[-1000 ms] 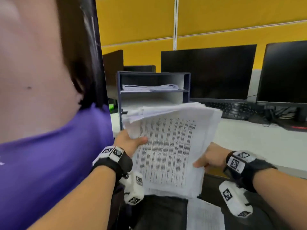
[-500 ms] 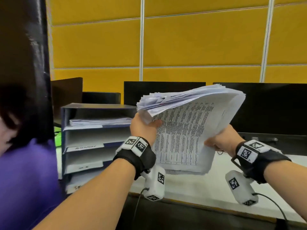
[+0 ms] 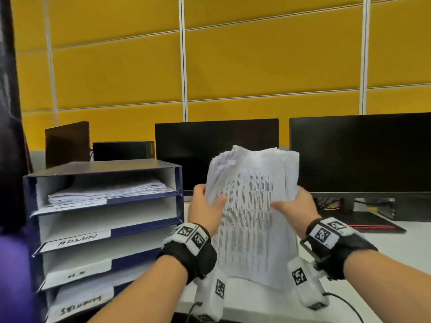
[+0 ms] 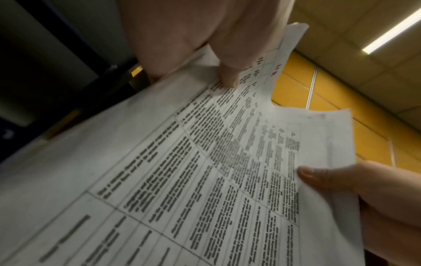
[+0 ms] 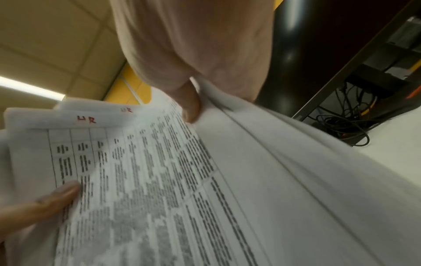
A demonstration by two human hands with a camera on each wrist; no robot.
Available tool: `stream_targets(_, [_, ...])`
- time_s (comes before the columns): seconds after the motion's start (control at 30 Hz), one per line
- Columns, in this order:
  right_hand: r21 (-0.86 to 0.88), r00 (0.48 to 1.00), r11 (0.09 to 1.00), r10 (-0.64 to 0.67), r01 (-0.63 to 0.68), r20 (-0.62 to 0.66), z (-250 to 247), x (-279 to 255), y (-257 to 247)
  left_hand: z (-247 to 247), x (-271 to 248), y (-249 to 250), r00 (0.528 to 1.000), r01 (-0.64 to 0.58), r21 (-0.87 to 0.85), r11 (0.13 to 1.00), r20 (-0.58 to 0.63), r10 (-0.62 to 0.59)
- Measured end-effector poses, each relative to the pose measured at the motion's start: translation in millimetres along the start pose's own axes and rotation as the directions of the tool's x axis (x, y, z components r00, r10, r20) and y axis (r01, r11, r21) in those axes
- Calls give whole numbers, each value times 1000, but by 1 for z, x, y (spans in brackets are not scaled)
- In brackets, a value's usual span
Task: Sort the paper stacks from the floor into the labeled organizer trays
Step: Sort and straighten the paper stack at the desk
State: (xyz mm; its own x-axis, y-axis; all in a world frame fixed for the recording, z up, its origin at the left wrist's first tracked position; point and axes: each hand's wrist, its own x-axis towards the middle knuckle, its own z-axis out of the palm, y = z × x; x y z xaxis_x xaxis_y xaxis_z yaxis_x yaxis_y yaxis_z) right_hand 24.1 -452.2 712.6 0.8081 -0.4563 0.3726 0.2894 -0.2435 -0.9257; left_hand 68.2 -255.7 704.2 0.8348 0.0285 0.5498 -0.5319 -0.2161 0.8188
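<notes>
A thick stack of printed papers (image 3: 250, 213) stands nearly upright above the white desk, to the right of the organizer. My left hand (image 3: 205, 206) grips its left edge, thumb on the front sheet. My right hand (image 3: 295, 206) grips the right edge the same way. The top sheets carry a red "HR" mark (image 5: 86, 119) in the right wrist view. The paper stack (image 4: 205, 180) fills the left wrist view. The blue organizer (image 3: 105, 227) has several trays, with labels ADMIN (image 3: 78, 240), H.R (image 3: 77, 273) and a lower one. Its top tray holds papers (image 3: 107, 191).
Two dark monitors (image 3: 217, 155) (image 3: 360, 152) stand behind the stack on the white desk (image 3: 384, 250). Cables (image 3: 328, 205) and a dark pad lie under the right monitor. A person in purple (image 3: 11, 276) is at the far left. Yellow wall panels rise behind.
The stack has swung from tilted flat to nearly upright and come lower in front of the monitors. My view has moved right, showing more of the organizer's labels.
</notes>
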Motion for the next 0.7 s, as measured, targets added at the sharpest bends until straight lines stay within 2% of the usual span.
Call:
stream_targets(0.1, [34, 999, 998, -53, 53, 7, 5, 6, -2, -10, 16, 0, 992, -63, -53, 997, -112, 57])
stream_targets(0.17, [68, 995, 993, -95, 94, 9, 9, 8, -4, -8, 18, 0, 987, -83, -100, 991, -142, 68])
stream_targets(0.33, [74, 984, 983, -173, 169, 50, 2, 16, -12, -3, 15, 7, 991, -120, -141, 983, -80, 110])
stream_targets(0.43, [97, 979, 975, -202, 200, 9, -10, 19, -18, -2, 13, 5, 979, -136, -170, 976, -175, 106])
stream_targets(0.53, [91, 972, 976, -209, 199, 108, -14, 16, -20, 0, 6, 9, 970, -166, -174, 971, -204, 130])
stream_targets(0.67, [167, 974, 960, -226, 223, -1, -17, 14, -26, -1, 9, 16, 971, -178, -182, 967, -194, 142])
stream_targets(0.7, [153, 973, 962, -231, 227, 11, -16, 14, -27, 0, 11, 17, 974, -170, -177, 969, -182, 137])
